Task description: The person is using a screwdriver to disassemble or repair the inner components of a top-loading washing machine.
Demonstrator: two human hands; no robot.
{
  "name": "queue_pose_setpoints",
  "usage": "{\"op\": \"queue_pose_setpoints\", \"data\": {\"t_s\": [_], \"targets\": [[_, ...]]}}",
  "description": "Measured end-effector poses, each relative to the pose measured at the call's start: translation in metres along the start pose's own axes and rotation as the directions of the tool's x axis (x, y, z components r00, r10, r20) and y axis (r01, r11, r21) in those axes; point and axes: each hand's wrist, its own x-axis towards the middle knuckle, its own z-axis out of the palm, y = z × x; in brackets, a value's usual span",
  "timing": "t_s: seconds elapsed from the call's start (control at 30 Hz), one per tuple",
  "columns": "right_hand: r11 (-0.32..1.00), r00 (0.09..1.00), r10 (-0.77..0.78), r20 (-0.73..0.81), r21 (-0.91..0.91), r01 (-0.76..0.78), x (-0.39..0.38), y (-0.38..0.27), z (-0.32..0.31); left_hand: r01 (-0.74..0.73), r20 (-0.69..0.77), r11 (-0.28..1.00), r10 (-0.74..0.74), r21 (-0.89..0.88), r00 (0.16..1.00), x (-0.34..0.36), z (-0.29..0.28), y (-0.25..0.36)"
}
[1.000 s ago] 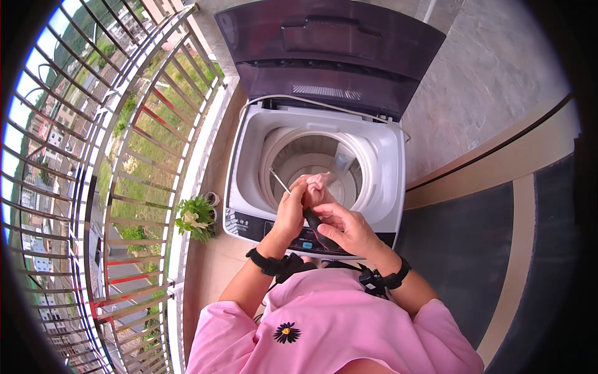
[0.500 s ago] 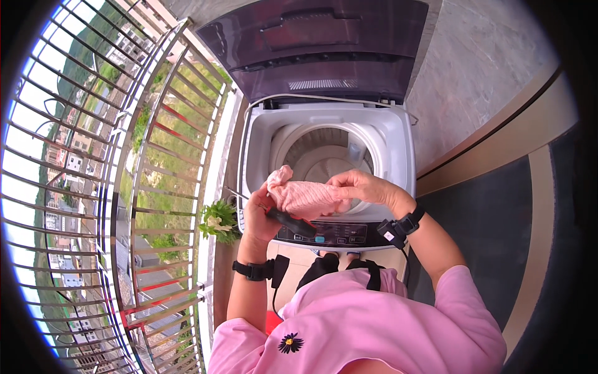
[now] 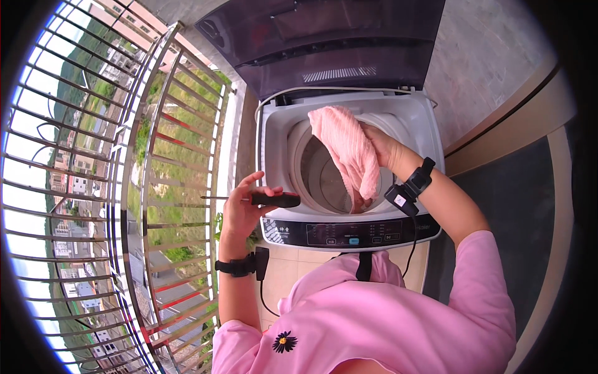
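Observation:
Slightly left of the washing machine's front rim, my left hand grips a screwdriver with a black handle and thin metal shaft pointing left; some fingers are raised. My right hand holds a ribbed pink cloth, which hangs over the round drum of the open white washing machine. The cloth hides part of the right hand's fingers and part of the drum.
The dark, tinted lid stands raised behind, with a pale cord along its hinge. A metal balcony railing runs along the left, with a partly hidden plant beside it. A dark panel lines the right.
The pink cloth has left my left hand and risen over the drum in my right hand. My left hand has moved left with the screwdriver, away from the cloth.

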Motion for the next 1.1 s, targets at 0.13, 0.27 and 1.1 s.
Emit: {"op": "queue_pose_setpoints", "data": {"t_s": [0.13,0.27,1.1], "targets": [[0.993,0.997,0.054,0.058,-0.104,-0.048,0.076,0.028,-0.028,0.018,-0.202,0.998,-0.005,0.064,0.979,-0.006,-0.033,0.010],[0.948,0.976,0.208,-0.058,-0.233,-0.216,0.108,0.041,-0.006,0.059,-0.241,0.998,-0.050,0.029,0.969,-0.011,-0.055,0.017],[-0.087,0.950,0.202,-0.237,-0.971,-0.223,0.200,0.157,-0.083,0.323,-0.174,0.692,-0.278,0.645,0.945,0.130,0.004,0.004]]}}
